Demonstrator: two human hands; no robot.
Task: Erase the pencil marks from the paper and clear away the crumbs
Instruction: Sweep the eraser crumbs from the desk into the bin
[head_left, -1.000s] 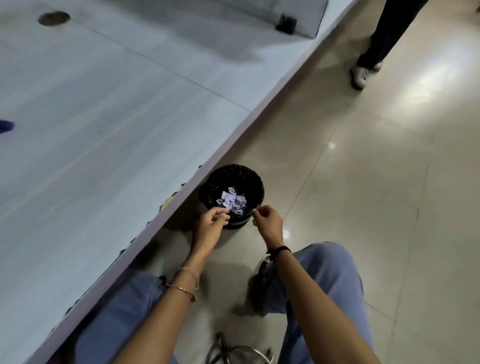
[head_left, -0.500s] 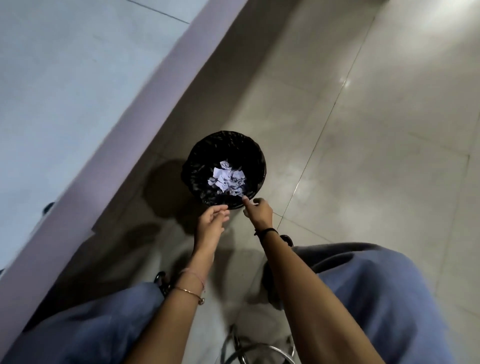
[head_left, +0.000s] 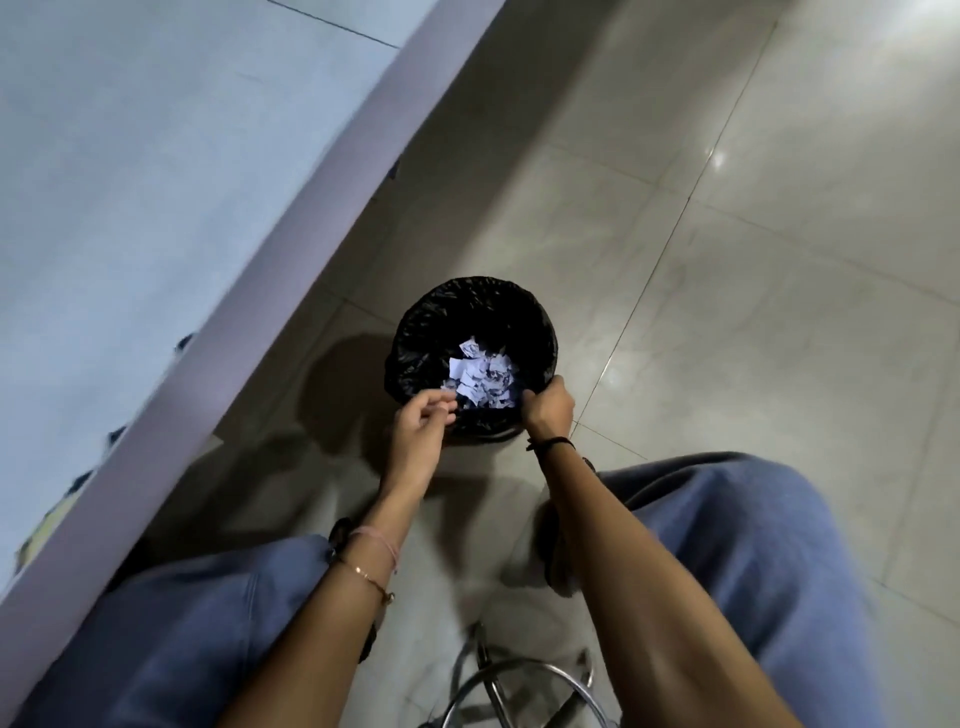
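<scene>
Black liner of the bin (head_left: 415, 338) is holding the paper scraps (head_left: 480, 382) on the floor (head_left: 727, 312), at the desk's (head_left: 130, 182) four o'clock. Hands apart: the right hand (head_left: 548, 410) is gripping the rim at five, while the left hand (head_left: 421, 441) is hovering at seven, fingers bunched, perhaps pinching crumbs that are risking a spill outside the rim.

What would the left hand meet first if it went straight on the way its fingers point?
Probably the paper scraps inside the black-lined bin; the left hand points over its near rim, though depth is unclear.
</scene>
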